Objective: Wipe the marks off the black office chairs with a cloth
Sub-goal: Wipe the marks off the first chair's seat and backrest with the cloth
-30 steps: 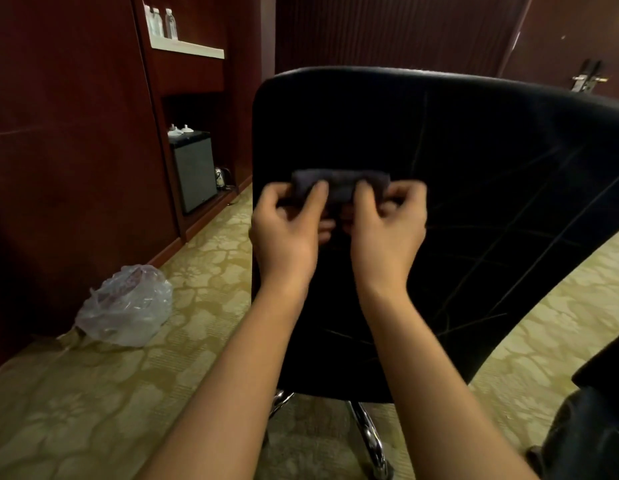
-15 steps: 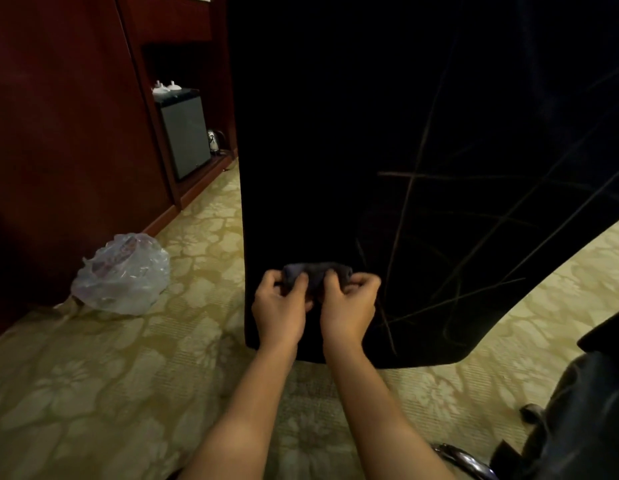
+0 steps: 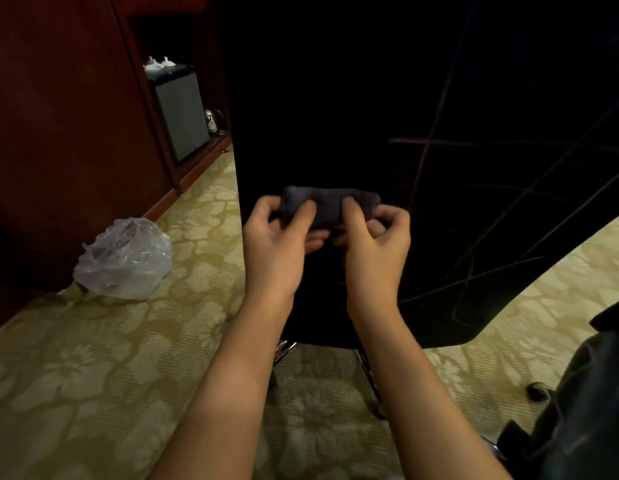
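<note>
The back of a black office chair [image 3: 335, 116] fills the upper middle and right of the head view, crossed by thin pale line marks on its right half. A folded dark grey cloth [image 3: 330, 202] lies against the lower part of the backrest. My left hand [image 3: 280, 244] grips its left end and my right hand [image 3: 373, 244] grips its right end, thumbs on the front of the cloth. The chrome chair legs [image 3: 368, 379] show under the backrest.
A clear plastic bag [image 3: 124, 259] lies on the patterned carpet by the red wooden wall at left. A small black fridge [image 3: 181, 116] stands in a wall niche. Part of another black chair [image 3: 585, 410] is at the lower right.
Both hands dragged the cloth down the chair back from near the top, then came slightly up again. The view moved closer and lower to the backrest.
</note>
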Demonstrator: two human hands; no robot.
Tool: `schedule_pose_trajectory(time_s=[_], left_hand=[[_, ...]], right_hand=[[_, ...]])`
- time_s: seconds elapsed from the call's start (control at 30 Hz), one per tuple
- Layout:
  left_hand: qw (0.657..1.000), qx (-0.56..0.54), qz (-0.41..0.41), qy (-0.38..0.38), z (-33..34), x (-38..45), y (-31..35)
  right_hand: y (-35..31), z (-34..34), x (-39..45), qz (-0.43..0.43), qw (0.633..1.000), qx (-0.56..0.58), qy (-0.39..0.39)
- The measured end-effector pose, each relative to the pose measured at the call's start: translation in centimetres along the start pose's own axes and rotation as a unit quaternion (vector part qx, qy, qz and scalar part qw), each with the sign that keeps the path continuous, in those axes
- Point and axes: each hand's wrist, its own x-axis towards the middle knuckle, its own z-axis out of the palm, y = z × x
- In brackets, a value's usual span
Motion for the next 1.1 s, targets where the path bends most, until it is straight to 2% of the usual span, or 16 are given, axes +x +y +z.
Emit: schedule_pose_trajectory(time_s=[0.1, 0.27, 0.33, 0.43, 0.53, 0.6, 0.73, 0.8, 0.87, 0.93, 1.1], left_hand=[[0.999, 0.043, 0.003, 0.007, -1.0, -0.4, -3.2], [0.996, 0.078, -0.017, 0.029, -2.7, -1.4, -9.2], [0.994, 0.082, -0.060, 0.041, -3.7, -1.9, -12.3], [0.978, 0.072, -0.175, 0.090, -5.0, -2.5, -17.2], [0.953, 0.091, -0.270, 0.100, -6.3, -3.6, -20.8], [0.945, 0.118, -0.291, 0.091, -7.1, -4.4, -21.2], [0.923, 0.144, -0.339, 0.110, -6.8, -5.8, -18.1], [0.912, 0.152, -0.371, 0.090, -6.8, -6.9, -17.4], [0.899, 0.147, -0.406, 0.071, -7.5, -8.4, -18.3], [0.898, 0.137, -0.410, 0.081, -8.6, -10.3, -19.2], [0.934, 0.087, -0.338, 0.083, -9.9, -14.8, -18.1]], right_hand=[[3.0, -0.9, -0.4, 0.027, 0.999, -0.014, -0.018], [8.5, -1.6, -2.2, 0.030, 0.997, -0.057, 0.032], [11.3, -1.9, -3.1, 0.073, 0.994, -0.051, 0.060], [16.5, -3.3, -4.4, 0.197, 0.970, -0.089, 0.111], [19.4, -4.7, -5.8, 0.298, 0.939, -0.130, 0.109], [19.3, -5.0, -6.1, 0.327, 0.926, -0.158, 0.104], [16.9, -5.2, -6.5, 0.367, 0.906, -0.184, 0.103], [16.3, -5.9, -7.5, 0.392, 0.892, -0.197, 0.110], [16.3, -7.0, -8.9, 0.396, 0.883, -0.227, 0.108], [16.7, -7.9, -10.6, 0.381, 0.887, -0.250, 0.073], [15.4, -9.8, -14.4, 0.282, 0.929, -0.240, 0.017]])
